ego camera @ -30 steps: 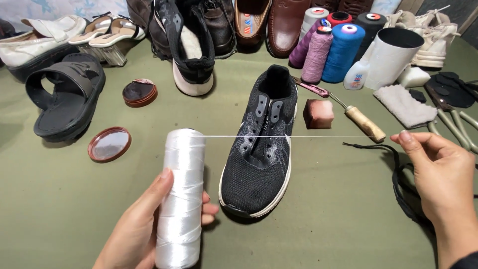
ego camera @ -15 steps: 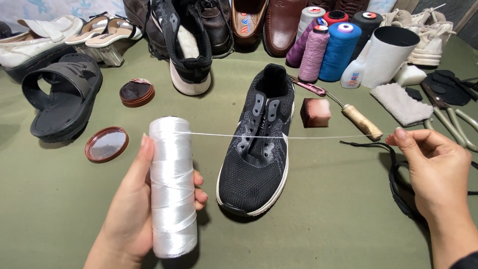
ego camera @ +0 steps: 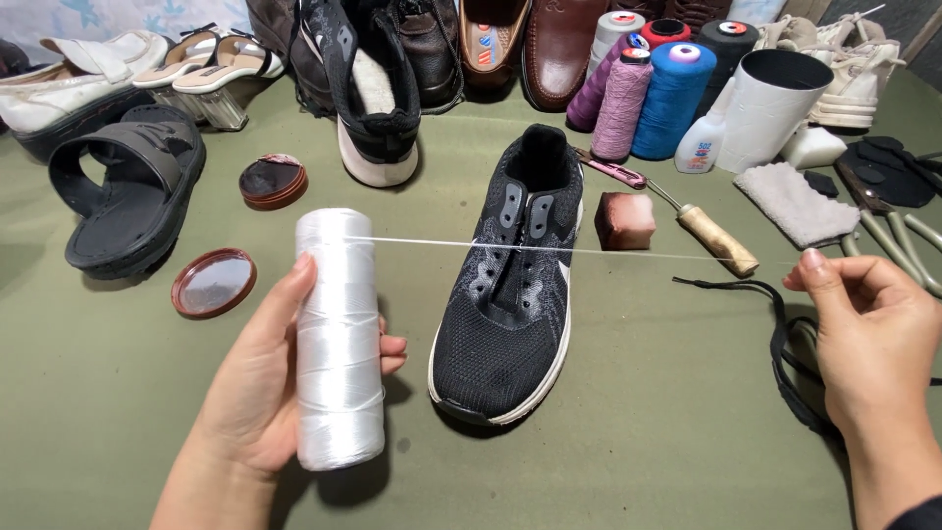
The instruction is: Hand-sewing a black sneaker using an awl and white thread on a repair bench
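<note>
- The left hand [ego camera: 255, 402] is wrapped around one upright spool of white thread [ego camera: 338, 339], thumb pressed along its side and fingertips curling round the far edge.
- One strand of thread [ego camera: 589, 251] runs taut from the spool's top toward 3 o'clock, ending in the right hand [ego camera: 873, 334], where thumb and forefinger pinch it shut.
- Under the strand, on the green table [ego camera: 638, 422], lies one black knit sneaker [ego camera: 515, 285] with a white sole, toe toward 6 o'clock, laces out.
- One loose black lace [ego camera: 785, 334] lies just beside the right hand.
- At 1 o'clock from the sneaker: one small brown block [ego camera: 625, 220] and one wooden-handled awl [ego camera: 711, 236].
- Farther toward 12 o'clock stand five thread cones [ego camera: 672, 98], purple, blue and others, beside one white cup [ego camera: 770, 108].
- At 10 o'clock lie two round tin pieces [ego camera: 213, 283] and one black sandal [ego camera: 132, 196].
</note>
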